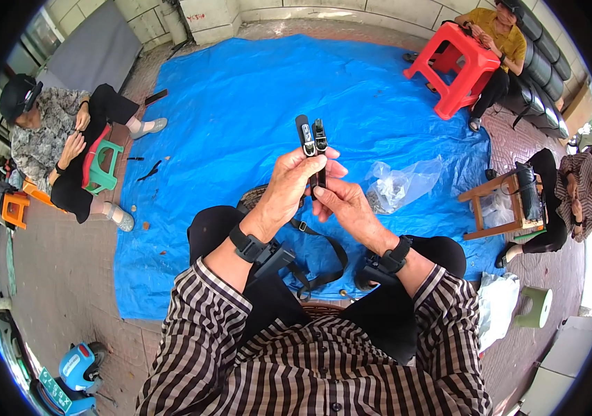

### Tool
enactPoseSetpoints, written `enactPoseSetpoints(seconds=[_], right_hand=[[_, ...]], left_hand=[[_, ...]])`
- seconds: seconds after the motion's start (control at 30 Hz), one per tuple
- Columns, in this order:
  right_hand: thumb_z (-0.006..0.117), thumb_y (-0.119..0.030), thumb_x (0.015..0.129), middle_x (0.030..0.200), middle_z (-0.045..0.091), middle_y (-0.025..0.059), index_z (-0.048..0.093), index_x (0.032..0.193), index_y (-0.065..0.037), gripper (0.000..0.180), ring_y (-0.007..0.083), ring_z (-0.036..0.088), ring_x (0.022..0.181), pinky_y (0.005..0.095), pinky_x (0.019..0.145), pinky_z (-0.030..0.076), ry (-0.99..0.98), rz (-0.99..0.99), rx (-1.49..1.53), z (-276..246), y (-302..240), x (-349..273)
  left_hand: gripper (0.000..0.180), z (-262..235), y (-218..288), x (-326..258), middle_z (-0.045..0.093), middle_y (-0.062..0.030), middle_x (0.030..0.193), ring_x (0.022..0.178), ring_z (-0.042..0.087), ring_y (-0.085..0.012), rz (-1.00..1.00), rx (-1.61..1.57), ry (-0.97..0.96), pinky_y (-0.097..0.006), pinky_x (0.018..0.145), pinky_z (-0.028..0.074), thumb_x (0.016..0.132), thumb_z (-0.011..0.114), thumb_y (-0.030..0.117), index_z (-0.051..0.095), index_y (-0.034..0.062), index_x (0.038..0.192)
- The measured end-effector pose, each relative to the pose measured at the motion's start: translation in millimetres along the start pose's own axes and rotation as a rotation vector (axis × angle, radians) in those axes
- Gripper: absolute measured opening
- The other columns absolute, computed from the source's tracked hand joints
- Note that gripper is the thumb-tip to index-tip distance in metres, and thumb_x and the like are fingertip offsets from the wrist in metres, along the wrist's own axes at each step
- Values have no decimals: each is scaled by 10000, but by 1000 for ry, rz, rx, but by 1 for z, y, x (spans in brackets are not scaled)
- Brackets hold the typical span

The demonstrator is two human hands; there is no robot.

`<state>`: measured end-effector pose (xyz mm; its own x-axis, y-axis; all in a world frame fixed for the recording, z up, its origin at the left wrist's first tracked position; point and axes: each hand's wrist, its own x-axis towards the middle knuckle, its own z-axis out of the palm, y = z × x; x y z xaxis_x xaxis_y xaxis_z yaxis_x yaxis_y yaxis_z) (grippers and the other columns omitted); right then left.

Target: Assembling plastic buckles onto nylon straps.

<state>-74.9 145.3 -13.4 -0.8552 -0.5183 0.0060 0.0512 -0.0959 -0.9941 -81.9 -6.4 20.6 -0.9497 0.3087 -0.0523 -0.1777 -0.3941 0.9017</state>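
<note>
My left hand (289,182) is closed round a narrow black strap-like piece with a metal fitting (306,139). Beside it stands a second slim black part with a metal fitting (320,136), also upright in the fingers. Lower down, my right hand (348,210) pinches the black lower end of these pieces between thumb and fingers. What kind of item they form is too small to tell. Below my hands a black strap (337,267) with a small buckle loops between my knees. The rim of a brown wicker basket (320,310) shows in front of my shirt.
A blue tarp (240,104) covers the ground ahead. On it lies a clear plastic bag (407,182) of small parts, right of my hands. People sit around it, near a red stool (455,66), a green chair (104,166) and a wooden frame (511,204).
</note>
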Motion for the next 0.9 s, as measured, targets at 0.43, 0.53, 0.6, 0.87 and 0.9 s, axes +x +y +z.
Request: enactPoseSetpoints(seconds=[0.43,0.53,0.6,0.87,0.9], right_hand=[[498,-162,907,669,556,13,598,943,-14,182,78,512,598,227,546,430,-126,239,-336,-43,-5,3],[499,-174,909,679,559,7,600,924,-19,185,72,513,607,226,553,430,-51,232,-234,-54,15,-4],[498,-176,912,689,562,6,600,922,-23,184,70,516,615,224,559,434,-76,273,-239,-55,19,-7],[486,-181,924,715,576,11,599,953,-28,193,72,535,636,225,586,456,-89,227,-168,-54,0,-2],[489,-184,924,718,579,12,600,961,-28,195,73,537,637,226,589,459,-70,192,-150,-55,-4,-2]], left_hand=[[307,-6,-2,-1,618,-112,852,772,599,-168,64,92,15,-287,735,483,922,486,211,528,-4,1137],[317,-5,-3,0,604,-93,808,713,576,-146,63,106,32,-273,686,475,922,488,213,515,5,1160],[321,-5,-5,0,595,-85,788,689,561,-136,61,111,32,-266,661,466,922,487,210,508,12,1174],[311,1,-6,0,594,-76,801,684,550,-119,-28,169,10,-244,632,449,919,467,163,501,19,1193],[311,2,-7,0,594,-76,801,684,550,-119,-31,169,8,-244,632,449,919,467,163,501,19,1193]])
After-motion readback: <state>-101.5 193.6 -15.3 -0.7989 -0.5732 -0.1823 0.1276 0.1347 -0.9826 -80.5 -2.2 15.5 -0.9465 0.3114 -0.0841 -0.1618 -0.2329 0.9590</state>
